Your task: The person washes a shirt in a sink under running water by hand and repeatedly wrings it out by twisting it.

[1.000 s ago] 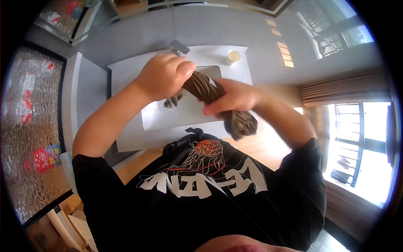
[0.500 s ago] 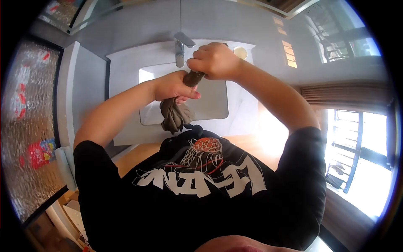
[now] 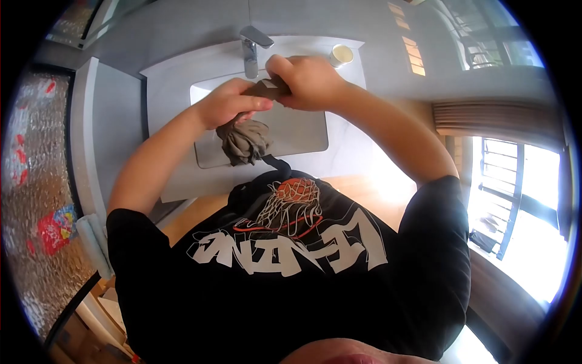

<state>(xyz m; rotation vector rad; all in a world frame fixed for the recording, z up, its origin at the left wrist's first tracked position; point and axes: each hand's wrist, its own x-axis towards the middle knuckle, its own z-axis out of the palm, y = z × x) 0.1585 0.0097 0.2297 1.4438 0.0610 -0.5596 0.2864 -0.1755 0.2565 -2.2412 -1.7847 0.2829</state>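
A wet-looking grey-brown cloth (image 3: 245, 143) is stretched between my two hands above the sink (image 3: 300, 134). My left hand (image 3: 225, 104) is closed around its middle, thumb pointing right. From under that hand a bunched, gathered end hangs down over the front part of the basin. Higher and to the right, my right hand (image 3: 310, 82) grips the other end, its fingers curled over it. A small pale patch, perhaps a label, shows on the cloth between the hands. Just behind the hands stands the chrome faucet (image 3: 250, 56).
A round container with a pale yellow top (image 3: 341, 56) stands on the counter (image 3: 351, 130) behind my right hand. A grey wall (image 3: 182, 39) rises behind the faucet. A textured glass panel (image 3: 39, 182) is at left, a bright window (image 3: 515, 200) at right.
The hands have drawn slightly apart, and the twisted stretch between them is flatter, with a pale patch now visible. The hanging end has moved up and left in view, as has the sink.
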